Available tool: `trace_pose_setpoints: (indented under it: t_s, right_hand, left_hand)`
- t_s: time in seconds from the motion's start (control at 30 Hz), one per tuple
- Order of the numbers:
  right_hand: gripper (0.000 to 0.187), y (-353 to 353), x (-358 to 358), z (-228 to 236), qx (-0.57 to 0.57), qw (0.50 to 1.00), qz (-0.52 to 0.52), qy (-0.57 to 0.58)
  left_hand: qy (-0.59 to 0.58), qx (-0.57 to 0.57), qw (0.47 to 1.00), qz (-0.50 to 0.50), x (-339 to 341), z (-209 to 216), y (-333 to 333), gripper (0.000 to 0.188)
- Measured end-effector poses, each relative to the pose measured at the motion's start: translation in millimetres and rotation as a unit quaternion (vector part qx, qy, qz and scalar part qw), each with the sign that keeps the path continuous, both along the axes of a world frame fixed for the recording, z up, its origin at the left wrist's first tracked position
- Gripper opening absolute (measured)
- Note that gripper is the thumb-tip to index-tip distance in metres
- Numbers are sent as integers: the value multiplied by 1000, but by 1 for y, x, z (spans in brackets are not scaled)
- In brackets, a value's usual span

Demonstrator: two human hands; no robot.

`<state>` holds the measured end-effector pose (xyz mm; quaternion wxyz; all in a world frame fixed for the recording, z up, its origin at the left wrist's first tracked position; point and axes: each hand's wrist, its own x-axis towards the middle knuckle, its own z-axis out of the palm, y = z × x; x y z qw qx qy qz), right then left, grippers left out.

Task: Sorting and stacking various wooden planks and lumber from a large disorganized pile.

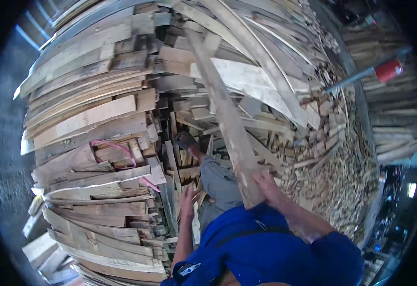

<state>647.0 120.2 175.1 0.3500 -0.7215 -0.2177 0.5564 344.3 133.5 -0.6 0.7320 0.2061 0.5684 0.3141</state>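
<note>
A long, narrow grey-brown wooden board [225, 112] slants from the far middle of the pile down to my waist. My right hand [265, 185] is closed on the near end of this board, at its right edge. My left hand [188, 199] is raised apart from the board, beside the stacked planks; its fingers are loosely extended and hold nothing I can see. My leg in grey trousers [218, 178] shows between the hands, with the foot among loose wood pieces.
Tall layers of stacked planks [94, 114] line the left, with a pink strap [120, 148] among them. Pale boards [246, 78] lie crosswise ahead. Heaped offcuts [328, 176] cover the right side. A grey pole with a red end [389, 70] juts in at the upper right.
</note>
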Motion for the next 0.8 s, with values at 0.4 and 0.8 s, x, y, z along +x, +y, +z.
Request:
trace_pose_setpoints:
  t_s: [0.4, 0.8]
  right_hand:
    - [49, -73, 45, 118, -35, 992, 101, -61]
    - [52, -216, 100, 11, -49, 947, 186, -257]
  left_hand:
    - [-281, -89, 955, -27, 189, 68, 142, 99]
    - [-530, -97, 829, -153, 194, 14, 118, 72]
